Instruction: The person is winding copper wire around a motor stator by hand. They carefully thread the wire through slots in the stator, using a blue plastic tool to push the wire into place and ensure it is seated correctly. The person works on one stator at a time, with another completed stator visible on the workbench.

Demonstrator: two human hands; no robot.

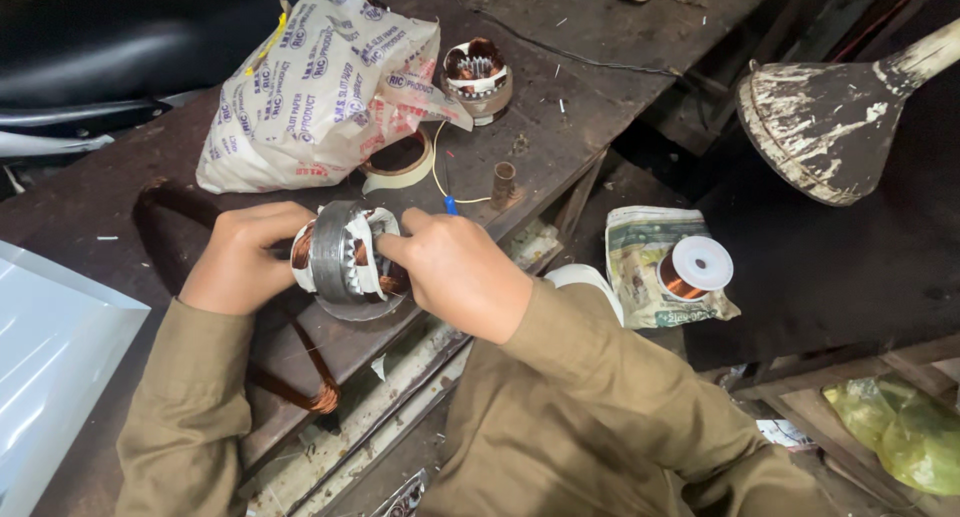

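Behind both hands (350, 262) gripping the stator (345, 252) lies a white printed bag (310, 87).

A small motor stator (345, 254) sits at the centre left of the frame, on the front edge of a dark wooden bench. It is a grey metal ring lying tilted on its side, with white insulating paper lining its slots and copper wire windings showing at both ends. Its lower edge rests on the bench.
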